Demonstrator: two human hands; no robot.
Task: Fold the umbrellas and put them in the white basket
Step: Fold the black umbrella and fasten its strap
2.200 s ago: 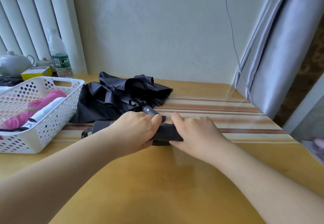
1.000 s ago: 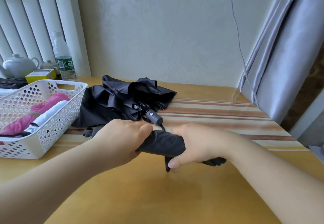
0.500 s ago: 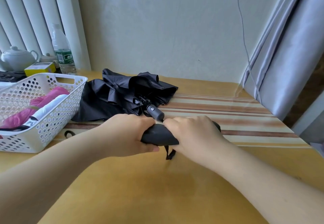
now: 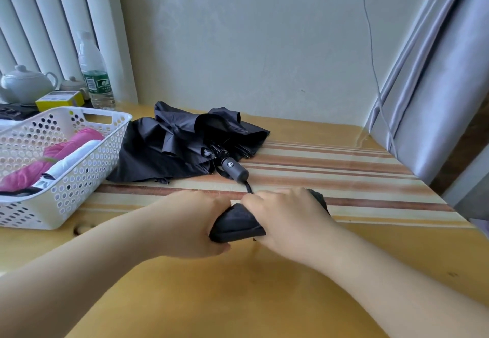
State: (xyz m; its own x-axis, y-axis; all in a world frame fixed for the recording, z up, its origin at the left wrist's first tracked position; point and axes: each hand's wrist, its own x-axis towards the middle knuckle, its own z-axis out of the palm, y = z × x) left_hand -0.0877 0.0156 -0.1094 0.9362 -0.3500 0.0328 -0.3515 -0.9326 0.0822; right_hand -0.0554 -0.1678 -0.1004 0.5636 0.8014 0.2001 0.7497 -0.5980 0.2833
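Head view, left hand (image 4: 193, 225) and right hand (image 4: 287, 221) gripping folded black umbrella (image 4: 236, 224), long axis left-right

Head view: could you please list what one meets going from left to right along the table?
White basket holding the pink umbrella → unfolded black umbrella → left hand → rolled black umbrella gripped by both hands → right hand → grey curtain.
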